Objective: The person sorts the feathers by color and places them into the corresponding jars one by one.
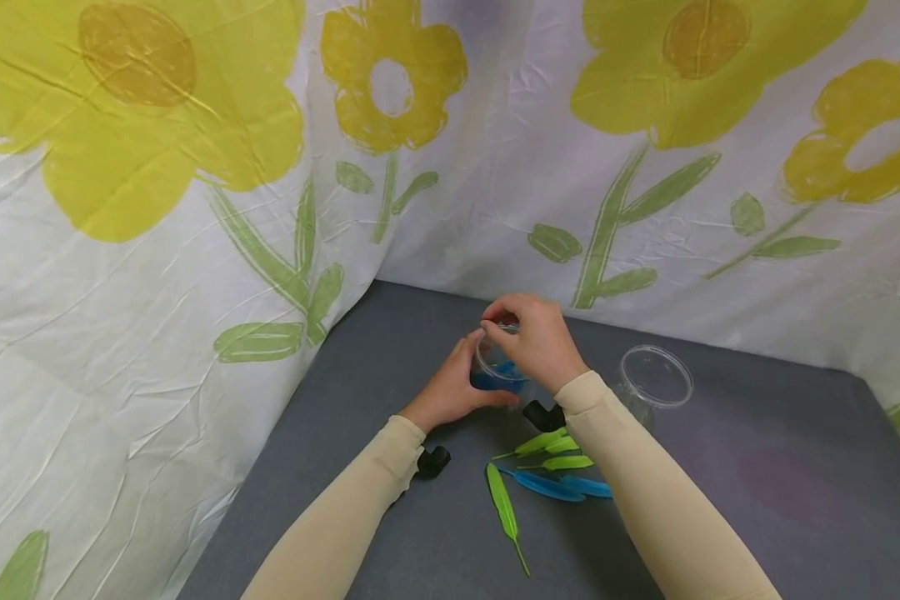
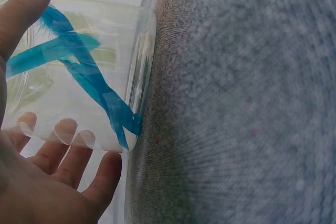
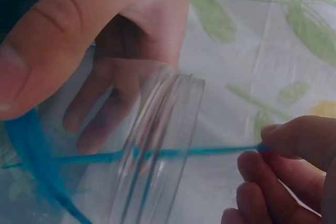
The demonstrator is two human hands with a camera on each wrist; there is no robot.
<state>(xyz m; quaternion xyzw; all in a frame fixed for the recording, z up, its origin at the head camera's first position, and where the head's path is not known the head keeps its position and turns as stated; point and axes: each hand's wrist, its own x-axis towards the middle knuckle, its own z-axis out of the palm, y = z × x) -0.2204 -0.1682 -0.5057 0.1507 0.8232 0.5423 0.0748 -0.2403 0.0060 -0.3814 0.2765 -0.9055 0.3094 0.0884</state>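
A clear plastic jar (image 1: pixel 482 358) stands on the grey table, with blue feathers (image 2: pixel 89 77) inside it. My left hand (image 1: pixel 450 390) holds the jar round its side, thumb and fingers on opposite walls, as the left wrist view shows. At the jar's mouth is my right hand (image 1: pixel 537 340). In the right wrist view its thumb and index finger pinch the thin end of a blue feather (image 3: pixel 215 151), which runs through the mouth into the jar. In the head view the right hand covers part of the jar's rim.
Several green feathers (image 1: pixel 502 500) and blue feathers (image 1: pixel 547 485) lie on the table nearer me, partly behind my right sleeve (image 1: pixel 645 475). A second clear jar (image 1: pixel 633 406) stands right of that forearm. A flower-patterned cloth (image 1: pixel 480 208) hangs behind and left of the table (image 1: pixel 405 333).
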